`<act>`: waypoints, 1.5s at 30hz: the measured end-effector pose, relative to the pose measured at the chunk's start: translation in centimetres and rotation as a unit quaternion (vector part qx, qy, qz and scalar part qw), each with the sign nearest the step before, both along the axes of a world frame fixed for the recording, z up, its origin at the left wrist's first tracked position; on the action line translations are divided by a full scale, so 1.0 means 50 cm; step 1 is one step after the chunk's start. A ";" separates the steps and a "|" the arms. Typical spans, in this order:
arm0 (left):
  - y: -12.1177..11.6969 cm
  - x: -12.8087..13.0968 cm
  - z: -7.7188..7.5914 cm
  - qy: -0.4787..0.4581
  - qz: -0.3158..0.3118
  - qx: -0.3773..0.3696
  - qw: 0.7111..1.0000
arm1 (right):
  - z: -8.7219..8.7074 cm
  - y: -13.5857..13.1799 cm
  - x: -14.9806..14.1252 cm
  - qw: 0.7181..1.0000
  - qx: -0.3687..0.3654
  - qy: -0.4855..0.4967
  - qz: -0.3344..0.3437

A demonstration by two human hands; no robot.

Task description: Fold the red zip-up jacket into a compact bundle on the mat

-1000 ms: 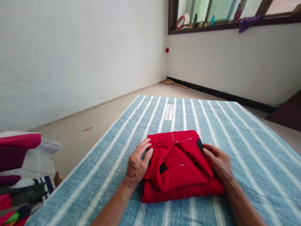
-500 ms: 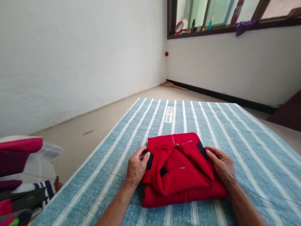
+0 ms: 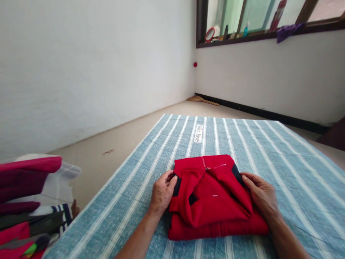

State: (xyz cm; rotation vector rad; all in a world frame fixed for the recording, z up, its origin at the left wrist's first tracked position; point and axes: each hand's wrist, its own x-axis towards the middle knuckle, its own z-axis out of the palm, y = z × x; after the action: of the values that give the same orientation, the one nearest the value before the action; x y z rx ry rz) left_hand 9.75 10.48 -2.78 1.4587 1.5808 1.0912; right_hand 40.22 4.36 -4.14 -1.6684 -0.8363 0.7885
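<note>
A folded red zip-up jacket [image 3: 215,212] with dark navy side panels lies on a blue-and-white striped cloth [image 3: 145,158]. Its hood is laid over the top, and a short zipper end shows near the far edge. At the jacket's left side, my left hand [image 3: 163,190] pinches the dark edge between thumb and fingers. My right hand [image 3: 261,196] holds the opposite edge, thumb on top; some of its fingertips are hidden by the fabric.
Several clothes [image 3: 29,187] are heaped at the lower left beside the cloth. A printed "With love" label [image 3: 198,133] lies beyond the jacket. A broom [image 3: 203,100] rests on the floor in the corner, below a window sill with a mirror [image 3: 210,34] and bottles.
The whole view has shifted slightly, so everything sits a little further right and lower. Both hands keep their places on the jacket's sides, and its folds look the same.
</note>
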 end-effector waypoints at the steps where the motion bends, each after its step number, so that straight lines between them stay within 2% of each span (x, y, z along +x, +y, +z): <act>1: 0.000 0.000 0.000 0.002 0.000 0.001 1.000 | 0.001 0.000 0.000 1.000 -0.003 -0.006 0.000; 45: 0.003 -0.007 -0.003 0.039 -0.007 0.018 0.999 | -0.010 0.006 -0.001 1.000 0.011 -0.001 0.012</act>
State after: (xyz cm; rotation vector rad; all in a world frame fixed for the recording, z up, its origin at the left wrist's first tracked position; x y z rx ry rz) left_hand 9.39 10.63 -2.94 1.5515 1.6097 1.0703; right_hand 40.20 4.67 -4.63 -1.6424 -0.8642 0.7908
